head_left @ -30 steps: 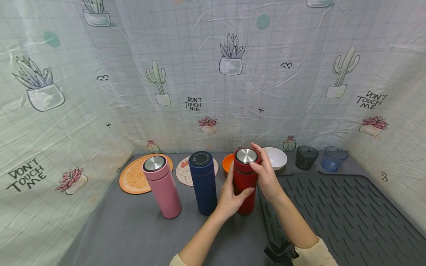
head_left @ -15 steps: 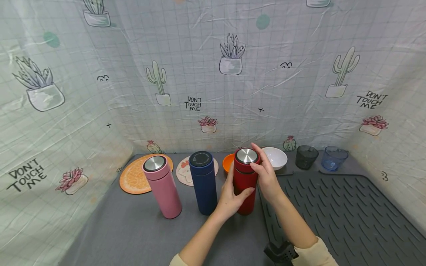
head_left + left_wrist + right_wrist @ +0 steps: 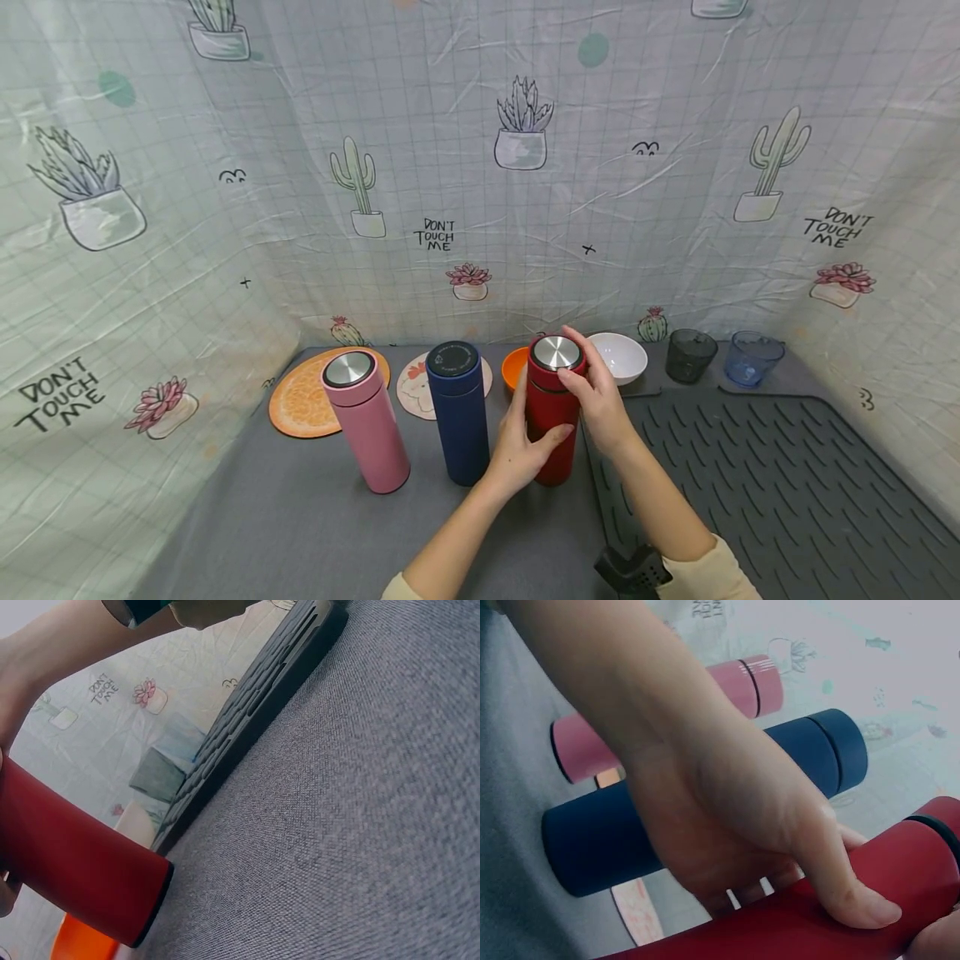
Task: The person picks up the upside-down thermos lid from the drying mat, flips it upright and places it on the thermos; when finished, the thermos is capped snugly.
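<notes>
A red thermos bottle with a brushed steel lid top stands upright on the grey table, its base seen on the cloth in the left wrist view. My left hand grips its body from the left, thumb across the front. Up at the lid, my right hand holds the side between thumb and fingers. The right wrist view shows the left thumb wrapped on the red body. To the left stand a blue thermos bottle and a pink thermos bottle, both upright and capped.
Behind the bottles lie an orange-slice placemat and a round chicken-print mat. An orange bowl and a white bowl sit farther back. A dark cup and a blue cup stand behind the ridged black mat.
My right thumb and fingers have shifted slightly to the left around the red bottle's lid. My left hand and the bottles have stayed in place.
</notes>
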Available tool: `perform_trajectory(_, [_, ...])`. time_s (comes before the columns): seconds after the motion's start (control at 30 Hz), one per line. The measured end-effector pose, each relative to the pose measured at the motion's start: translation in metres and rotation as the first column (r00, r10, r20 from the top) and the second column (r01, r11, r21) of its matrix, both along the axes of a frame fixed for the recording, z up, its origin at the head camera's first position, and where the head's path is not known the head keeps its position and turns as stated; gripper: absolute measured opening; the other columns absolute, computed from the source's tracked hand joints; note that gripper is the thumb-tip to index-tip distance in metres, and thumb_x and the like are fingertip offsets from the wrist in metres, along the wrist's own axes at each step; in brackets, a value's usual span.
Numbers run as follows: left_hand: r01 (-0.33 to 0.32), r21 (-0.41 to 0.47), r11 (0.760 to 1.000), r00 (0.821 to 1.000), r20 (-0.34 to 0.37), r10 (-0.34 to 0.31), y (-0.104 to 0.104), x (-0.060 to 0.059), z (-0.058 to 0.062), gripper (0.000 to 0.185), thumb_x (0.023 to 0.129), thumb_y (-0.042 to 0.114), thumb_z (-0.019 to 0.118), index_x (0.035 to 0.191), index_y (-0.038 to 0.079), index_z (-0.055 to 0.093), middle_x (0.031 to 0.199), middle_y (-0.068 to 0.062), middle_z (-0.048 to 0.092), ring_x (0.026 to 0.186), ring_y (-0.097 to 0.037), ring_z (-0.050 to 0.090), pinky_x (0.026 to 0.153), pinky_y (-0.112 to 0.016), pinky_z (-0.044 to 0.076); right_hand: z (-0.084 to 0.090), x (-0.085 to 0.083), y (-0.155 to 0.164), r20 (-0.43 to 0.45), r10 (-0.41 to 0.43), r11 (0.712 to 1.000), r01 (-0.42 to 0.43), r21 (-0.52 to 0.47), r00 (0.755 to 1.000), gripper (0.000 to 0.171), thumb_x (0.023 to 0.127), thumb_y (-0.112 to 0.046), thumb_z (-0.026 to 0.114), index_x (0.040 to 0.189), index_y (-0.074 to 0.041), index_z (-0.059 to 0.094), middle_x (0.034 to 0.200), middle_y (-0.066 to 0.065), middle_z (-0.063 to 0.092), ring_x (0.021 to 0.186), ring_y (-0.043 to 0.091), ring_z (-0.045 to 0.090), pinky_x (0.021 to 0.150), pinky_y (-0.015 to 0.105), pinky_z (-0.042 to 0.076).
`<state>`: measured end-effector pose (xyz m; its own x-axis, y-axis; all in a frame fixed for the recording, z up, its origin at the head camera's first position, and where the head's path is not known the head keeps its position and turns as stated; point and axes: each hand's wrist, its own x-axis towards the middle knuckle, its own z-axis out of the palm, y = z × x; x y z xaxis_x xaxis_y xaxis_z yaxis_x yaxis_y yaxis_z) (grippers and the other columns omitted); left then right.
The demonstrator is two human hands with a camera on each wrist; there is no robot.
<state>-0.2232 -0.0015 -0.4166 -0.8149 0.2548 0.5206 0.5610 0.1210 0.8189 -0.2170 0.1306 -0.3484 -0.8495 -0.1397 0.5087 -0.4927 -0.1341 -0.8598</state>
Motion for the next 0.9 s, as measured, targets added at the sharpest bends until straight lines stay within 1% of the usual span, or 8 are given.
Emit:
perform_trajectory(0.13, [-0.001,-0.005,1.0,1.0,-0.004,0.001,0.0,0.001,0.0,0.09,0.083,0.024,0.069,0.146,0.033,0.007,0.136,0.001,0.042,0.114,-0.017,0.048,0.094,-0.041,0.041,0.0,-0.001,-0.002,0.015,-0.06,0.998,0.06,-0.005,0.998,0.058,0.085,0.001,0.056,0.134,-0.002,0.026,0.124,0.014,0.041,0.104,0.017,0.051,0.085,0.025,0.047])
perform_trajectory(0.2, [-0.002,-0.004,1.0,1.0,-0.002,0.002,0.001,0.001,0.001,0.09,0.083,0.023,0.069,0.146,0.033,0.007,0.135,0.001,0.042,0.114,-0.017,0.049,0.094,-0.04,0.041,0.001,0.0,-0.002,0.03,-0.056,0.998,0.057,-0.008,0.998,0.058,0.086,-0.001,0.052,0.137,-0.002,0.024,0.126,0.013,0.039,0.106,0.017,0.049,0.086,0.024,0.046])
perform_trajectory(0.33, [-0.001,0.004,1.0,1.0,0.015,0.001,0.001,0.002,0.001,0.09,0.082,0.019,0.069,0.146,0.033,0.008,0.132,0.0,0.045,0.111,-0.017,0.049,0.093,-0.039,0.042,0.002,0.001,0.0,0.034,0.002,1.0,-0.002,-0.014,0.999,0.055,0.088,-0.005,0.041,0.14,-0.001,0.023,0.129,0.017,0.038,0.108,0.018,0.046,0.088,0.022,0.043])
perform_trajectory(0.43, [-0.006,-0.016,1.0,1.0,0.024,0.006,0.001,0.004,0.003,0.091,0.082,0.016,0.069,0.147,0.028,0.007,0.135,-0.002,0.042,0.114,-0.019,0.048,0.094,-0.04,0.041,0.002,0.0,0.0,0.045,-0.01,1.0,0.012,-0.026,0.999,0.054,0.087,-0.001,0.048,0.136,0.0,0.027,0.125,0.016,0.042,0.105,0.018,0.05,0.086,0.025,0.046])
perform_trajectory(0.53, [-0.001,-0.021,1.0,1.0,0.025,0.001,0.0,0.01,0.013,0.091,0.082,0.011,0.069,0.148,0.02,0.007,0.137,-0.008,0.04,0.116,-0.023,0.047,0.095,-0.042,0.04,0.001,0.0,-0.001,0.044,-0.03,0.999,0.031,-0.021,0.999,0.059,0.085,0.001,0.055,0.135,0.0,0.025,0.123,0.013,0.043,0.103,0.017,0.052,0.085,0.026,0.047])
perform_trajectory(0.7, [0.001,-0.009,1.0,1.0,0.02,-0.001,-0.002,0.023,0.031,0.088,0.081,0.007,0.068,0.147,0.013,0.01,0.134,-0.013,0.043,0.113,-0.026,0.049,0.093,-0.044,0.041,0.0,-0.001,0.0,0.002,0.05,0.998,-0.05,-0.04,0.999,0.057,0.088,-0.004,0.04,0.141,0.001,0.021,0.125,0.013,0.041,0.109,0.016,0.047,0.089,0.024,0.041])
perform_trajectory(0.77, [-0.004,-0.012,1.0,1.0,0.024,0.004,-0.003,0.024,0.032,0.087,0.081,0.007,0.068,0.147,0.012,0.011,0.134,-0.013,0.043,0.113,-0.026,0.049,0.093,-0.044,0.04,0.001,-0.001,0.0,-0.011,0.062,0.996,-0.062,-0.062,0.998,0.055,0.087,-0.002,0.04,0.139,0.003,0.025,0.124,0.014,0.042,0.108,0.017,0.047,0.089,0.024,0.041])
perform_trajectory(0.9, [-0.009,-0.021,1.0,0.999,0.032,0.01,-0.003,0.025,0.033,0.087,0.082,0.007,0.068,0.147,0.012,0.01,0.136,-0.013,0.041,0.115,-0.026,0.048,0.095,-0.044,0.04,0.0,-0.003,-0.002,-0.005,0.012,0.997,-0.012,-0.082,1.0,0.053,0.084,0.006,0.051,0.132,0.003,0.029,0.119,0.011,0.044,0.101,0.016,0.053,0.083,0.027,0.048])
